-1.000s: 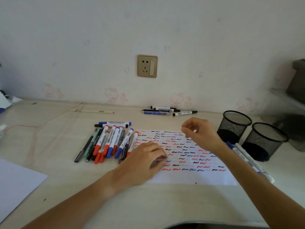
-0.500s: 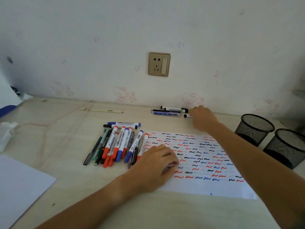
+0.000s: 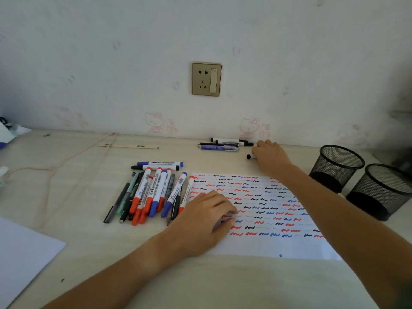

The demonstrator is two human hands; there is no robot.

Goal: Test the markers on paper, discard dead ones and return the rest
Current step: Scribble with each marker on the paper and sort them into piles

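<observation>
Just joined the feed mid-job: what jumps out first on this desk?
The paper at centre, covered in red, blue and black squiggles, with the left hand resting on its left edge. A pile of markers lies left of it. The right hand reaches a black-capped marker near the wall.

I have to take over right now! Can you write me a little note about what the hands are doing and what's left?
Left hand: pressing flat on the test paper.
Right hand: over a black-capped marker near the wall; grip unclear.
Small marker group lies by the wall; big marker pile left of the paper.
Done: paper full of red, blue, black squiggles.
Left: test remaining markers, bin dead ones, return the rest, perhaps to the mesh cups.
</observation>
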